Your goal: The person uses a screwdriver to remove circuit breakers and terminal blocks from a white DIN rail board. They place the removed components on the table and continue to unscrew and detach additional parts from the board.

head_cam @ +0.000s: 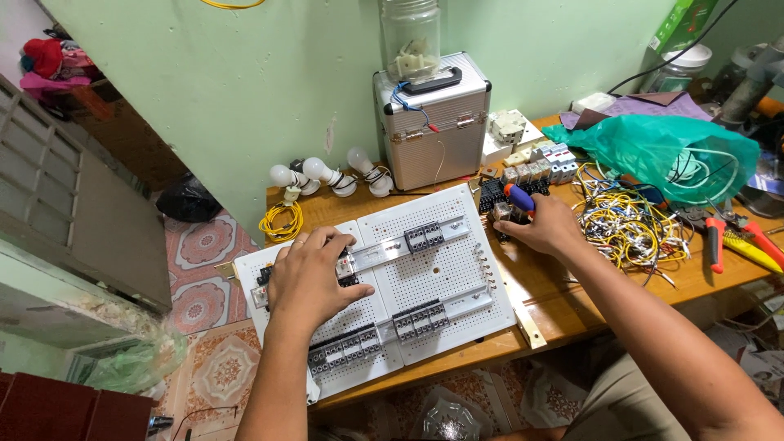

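two hands were on the wooden desk [572, 286]. left hand [310, 278] lay loose-fingered over a small component on the metal rail [392, 247] of the white perforated mounting board [425, 278]. right hand [543, 224] clenched a blue-and-orange-handled screwdriver [518, 197] just beside the board's right edge, near tangled yellow and white wires [629, 224].

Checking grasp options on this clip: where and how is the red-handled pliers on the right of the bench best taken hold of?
Take the red-handled pliers by the handles, coming from above on the near side. The handles lie flat on the wooden bench, pointing toward the person, while the jaw end sits by the wire tangle and green plastic bag.
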